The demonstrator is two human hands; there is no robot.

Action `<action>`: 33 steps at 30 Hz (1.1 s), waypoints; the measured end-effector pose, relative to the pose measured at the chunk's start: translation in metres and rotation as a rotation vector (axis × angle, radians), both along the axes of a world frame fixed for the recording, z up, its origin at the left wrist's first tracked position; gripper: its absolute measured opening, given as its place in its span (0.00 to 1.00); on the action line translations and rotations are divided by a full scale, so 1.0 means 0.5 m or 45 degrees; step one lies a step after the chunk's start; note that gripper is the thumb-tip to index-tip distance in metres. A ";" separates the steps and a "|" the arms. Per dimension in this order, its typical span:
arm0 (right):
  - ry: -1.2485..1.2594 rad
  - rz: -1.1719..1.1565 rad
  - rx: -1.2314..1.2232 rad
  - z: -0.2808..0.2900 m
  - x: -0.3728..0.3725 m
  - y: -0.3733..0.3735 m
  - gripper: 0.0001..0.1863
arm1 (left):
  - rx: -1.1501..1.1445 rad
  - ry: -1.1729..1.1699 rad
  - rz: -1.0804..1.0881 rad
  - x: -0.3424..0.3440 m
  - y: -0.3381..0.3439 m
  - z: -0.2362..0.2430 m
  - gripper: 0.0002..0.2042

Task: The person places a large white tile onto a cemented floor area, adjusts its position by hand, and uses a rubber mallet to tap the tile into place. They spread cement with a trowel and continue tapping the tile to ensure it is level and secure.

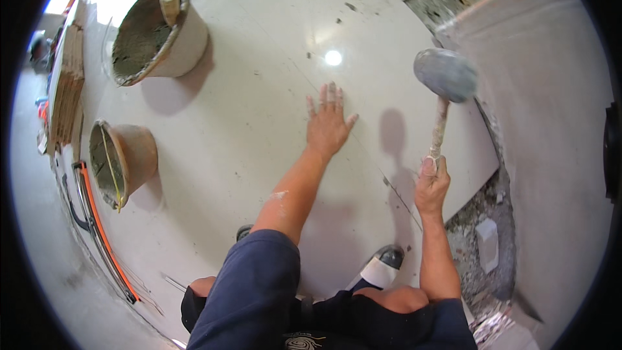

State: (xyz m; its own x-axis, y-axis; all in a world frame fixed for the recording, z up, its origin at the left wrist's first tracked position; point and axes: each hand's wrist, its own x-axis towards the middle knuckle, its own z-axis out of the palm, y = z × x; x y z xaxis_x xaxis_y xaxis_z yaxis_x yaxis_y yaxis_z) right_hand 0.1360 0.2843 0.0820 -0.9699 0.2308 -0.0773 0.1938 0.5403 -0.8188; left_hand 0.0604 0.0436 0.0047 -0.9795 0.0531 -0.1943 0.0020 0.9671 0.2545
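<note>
Hold the mallet (446,76) raised above the tile (468,168) near the rubble (468,223), with the right hand (432,188) clamped round its handle. Rest the left hand (328,129) flat at the seam (402,203), fingers spread and holding nothing, well clear of the blow. Best, probably, to land the face square with light, even taps, checking the seam for a lip and easing off near the open edge.

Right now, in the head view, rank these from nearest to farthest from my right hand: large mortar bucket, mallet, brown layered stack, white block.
1. Mallet: gripped in your right hand.
2. White block: to the hand's right, in the rubble strip.
3. Large mortar bucket: to its left, farther forward.
4. Brown layered stack: left again, past the bucket.
</note>
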 end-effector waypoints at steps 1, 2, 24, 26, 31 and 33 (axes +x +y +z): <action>0.002 0.090 0.018 -0.001 0.008 -0.002 0.25 | -0.005 -0.022 -0.008 -0.002 0.002 0.001 0.37; 0.075 0.115 0.056 -0.002 0.020 -0.005 0.25 | -0.011 -0.035 -0.008 0.004 0.002 0.004 0.37; -0.212 0.050 0.164 -0.010 0.156 0.082 0.25 | -0.073 -0.149 -0.571 0.170 0.046 0.039 0.40; -0.368 0.164 0.144 -0.003 0.156 0.088 0.25 | -0.085 -0.172 -0.575 0.173 0.047 0.038 0.39; -0.083 -0.033 0.017 -0.020 0.162 0.091 0.24 | -0.046 -0.114 -0.554 0.175 0.046 0.043 0.40; -0.077 -0.033 0.072 -0.024 0.162 0.094 0.22 | -0.053 -0.146 -0.554 0.171 0.048 0.057 0.40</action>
State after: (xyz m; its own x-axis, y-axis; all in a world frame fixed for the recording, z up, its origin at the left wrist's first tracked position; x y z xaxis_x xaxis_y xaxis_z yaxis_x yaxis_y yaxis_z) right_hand 0.2171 0.3312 0.0702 -0.9574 0.2618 -0.1216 0.2567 0.5794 -0.7736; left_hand 0.1459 0.0676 0.0332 -0.8398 0.4449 -0.3110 0.3843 0.8920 0.2380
